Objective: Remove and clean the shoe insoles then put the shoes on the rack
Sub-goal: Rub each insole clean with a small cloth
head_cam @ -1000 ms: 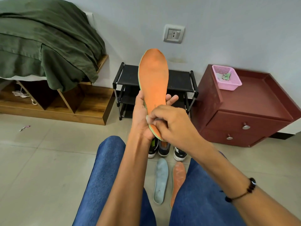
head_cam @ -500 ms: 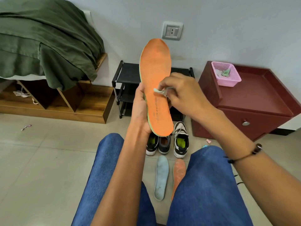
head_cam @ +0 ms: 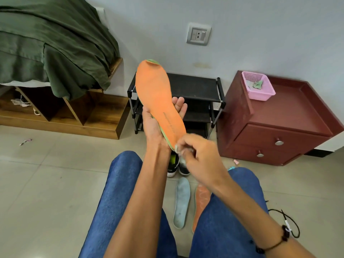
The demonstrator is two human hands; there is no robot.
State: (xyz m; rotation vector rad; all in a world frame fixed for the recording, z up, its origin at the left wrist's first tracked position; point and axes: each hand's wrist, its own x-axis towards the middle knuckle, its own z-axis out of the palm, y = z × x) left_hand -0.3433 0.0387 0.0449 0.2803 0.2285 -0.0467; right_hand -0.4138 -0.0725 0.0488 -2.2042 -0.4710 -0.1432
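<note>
The floor (head_cam: 46,183) is pale glossy tile with thin joints; a small scrap of litter (head_cam: 25,141) lies on it at the left; a grey wall (head_cam: 260,25) carries a switch plate (head_cam: 198,35). A bed with a dark green blanket (head_cam: 52,43) stands at the left over a wooden base (head_cam: 104,120) with open cubbies; a black shoe rack (head_cam: 197,88) stands against the wall in the middle; a dark red cabinet (head_cam: 290,116) with two knobbed drawers stands at the right, a pink basket (head_cam: 258,88) on its top.

The person sits in blue jeans (head_cam: 119,192); between the knees a pale blue insole (head_cam: 182,202) and an orange insole (head_cam: 200,200) lie side by side on the floor, with black shoes (head_cam: 174,164) just beyond them, partly hidden by the arms.

The left hand (head_cam: 158,123) grasps a third orange insole (head_cam: 158,101) from behind, toe tilted up and leftward, fingertips showing past its right edge; the right hand (head_cam: 201,155) pinches a small whitish cloth (head_cam: 181,151) against the heel end.

Half a second ago the right hand pressed the cloth at mid-length on the insole; it is now down at the heel; the insole sits lower before the rack and leans more to the left; its toe tip curls to show green.
</note>
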